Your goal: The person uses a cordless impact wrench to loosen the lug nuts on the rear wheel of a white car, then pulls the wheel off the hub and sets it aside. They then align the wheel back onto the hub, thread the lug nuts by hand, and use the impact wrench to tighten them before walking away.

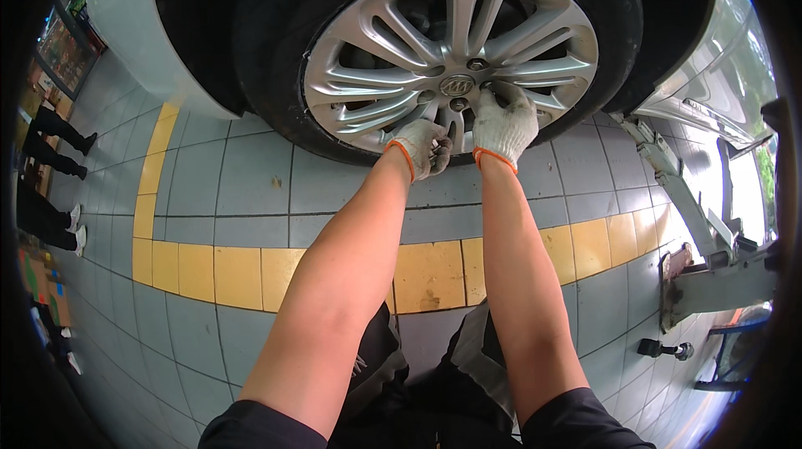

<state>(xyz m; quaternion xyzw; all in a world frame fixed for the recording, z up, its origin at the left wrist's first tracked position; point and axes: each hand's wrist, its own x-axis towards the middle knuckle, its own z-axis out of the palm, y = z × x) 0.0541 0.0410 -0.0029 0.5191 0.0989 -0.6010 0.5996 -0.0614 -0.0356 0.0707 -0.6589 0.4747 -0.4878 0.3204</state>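
A silver multi-spoke wheel [462, 10] in a black tyre [280, 56] fills the upper middle. Dark lug nuts [476, 64] sit in some of the holes round its centre cap [457, 86]. My right hand [507, 123], in a white knit glove with an orange cuff, pinches at the hole right of the cap, on what looks like a lug nut mostly covered by the fingertips. My left hand [424, 149], gloved the same way, is curled closed just below the rim's lower spokes. Whatever it holds is hidden in the fingers.
Pale car bodywork [138, 27] frames the wheel. A metal lift arm [685, 190] stands at the right, with a black tool-like object [666, 350] on the floor near it. Yellow tiles [428, 278] cross the grey tiled floor. People's legs [54, 144] show at the far left.
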